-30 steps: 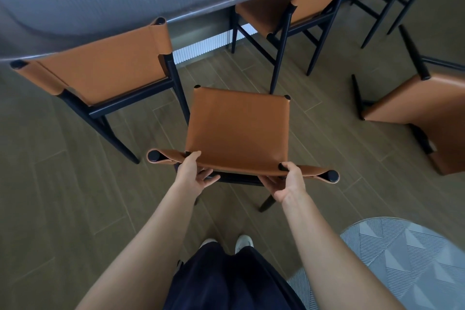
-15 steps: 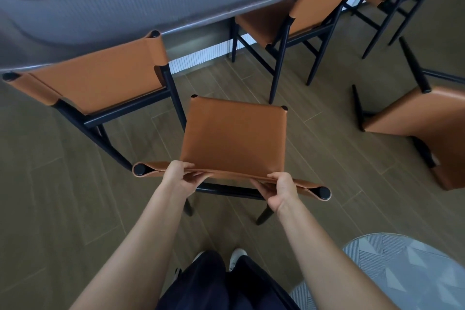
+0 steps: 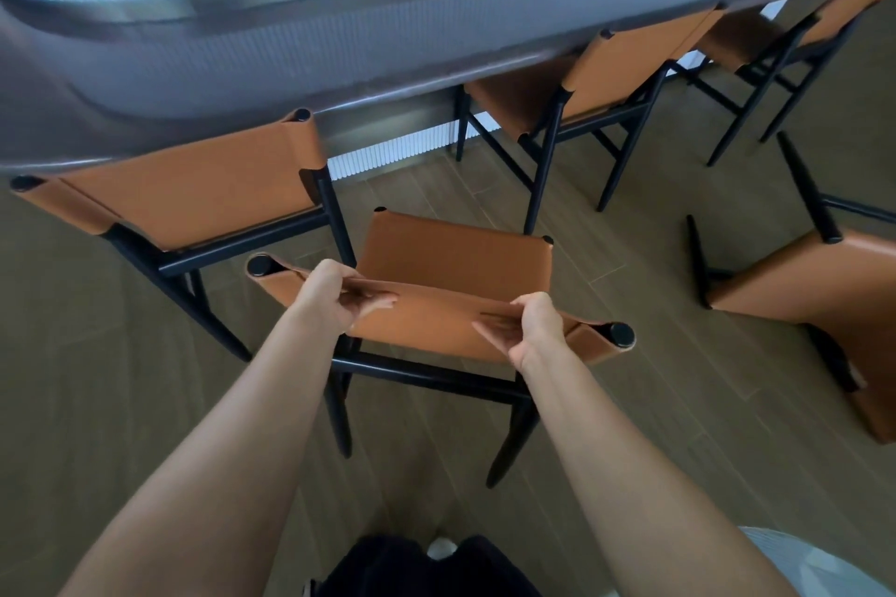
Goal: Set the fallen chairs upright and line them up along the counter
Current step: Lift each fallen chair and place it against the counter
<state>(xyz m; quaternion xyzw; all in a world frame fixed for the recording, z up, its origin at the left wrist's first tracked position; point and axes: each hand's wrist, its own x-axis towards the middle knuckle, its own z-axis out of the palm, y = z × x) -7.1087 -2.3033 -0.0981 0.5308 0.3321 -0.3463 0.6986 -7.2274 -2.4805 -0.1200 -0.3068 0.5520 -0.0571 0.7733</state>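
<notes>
An upright chair (image 3: 456,257) with a tan leather seat and black legs stands right in front of me, facing the counter (image 3: 271,63). My left hand (image 3: 334,291) grips the top edge of its backrest near the left post. My right hand (image 3: 531,330) grips the same edge near the right post. To the right a fallen chair (image 3: 819,291) lies on its side on the floor, legs pointing toward the counter. Three more tan chairs stand upright along the counter: one at the left (image 3: 194,189), one in the middle (image 3: 616,73) and one at the far right (image 3: 824,24).
The floor is brown wood-look tile (image 3: 97,402). A pale patterned rug (image 3: 834,567) shows at the lower right corner. My feet and dark trousers are at the bottom centre. A gap on the counter side lies between the left and middle chairs.
The held chair has moved forward toward the counter, and I stepped closer with it. Both hands kept their hold on the backrest top.
</notes>
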